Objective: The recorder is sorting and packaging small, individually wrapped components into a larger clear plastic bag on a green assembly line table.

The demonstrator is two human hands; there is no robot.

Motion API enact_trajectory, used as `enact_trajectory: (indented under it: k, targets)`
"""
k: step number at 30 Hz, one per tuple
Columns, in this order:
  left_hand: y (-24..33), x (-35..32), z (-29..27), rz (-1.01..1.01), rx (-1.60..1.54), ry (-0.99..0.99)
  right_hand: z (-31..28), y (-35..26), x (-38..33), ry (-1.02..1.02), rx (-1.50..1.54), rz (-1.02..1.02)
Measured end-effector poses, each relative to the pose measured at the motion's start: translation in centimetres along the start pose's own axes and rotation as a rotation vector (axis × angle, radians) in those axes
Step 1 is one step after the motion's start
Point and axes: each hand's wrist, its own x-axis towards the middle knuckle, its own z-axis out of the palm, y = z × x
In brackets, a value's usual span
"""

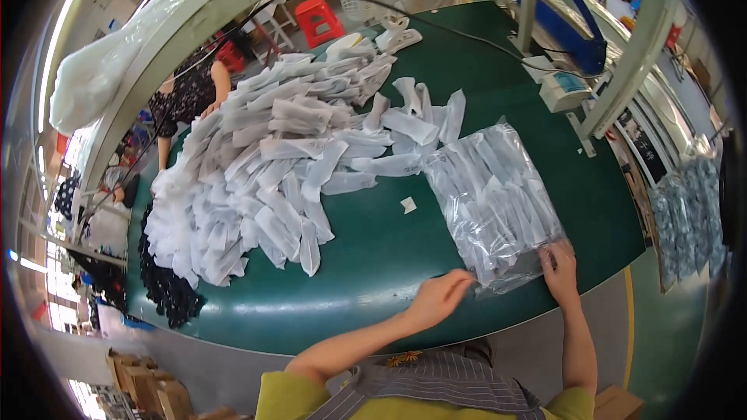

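Note:
A large clear plastic bag (515, 271) lies flat on the green table (366, 295), filled with rows of slim white sleeved packets (498, 179). Its near end, made of loose film, faces me. My left hand (442, 298) is closed in a pinch at the bag's near left corner, fingertips on the film. At the near right corner my right hand (559, 271) grips the film, fingers over the edge. Left of the bag spreads a big heap of similar loose packets (257, 155), some touching the bag's far left side. What is inside the sleeves cannot be made out.
Black bundled items (167, 288) lie along the table's left edge. A small paper scrap (408, 204) sits mid-table. Metal frame posts (634, 54) and a white box (564, 92) stand at right. Another person's arm (221, 87) reaches the heap from the left.

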Motion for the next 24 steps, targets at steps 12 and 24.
enact_trajectory:
  k: [12, 24]
  targets:
    - [-2.2, -0.6, 4.7, -0.581, -0.753, -0.266, 3.5, -2.8, 2.3, -0.796, 0.33, -0.058]
    - [-1.8, -2.8, 1.7, -0.501, -0.486, -0.437, 6.8, -6.0, 2.9, -0.642, 0.76, 0.008]
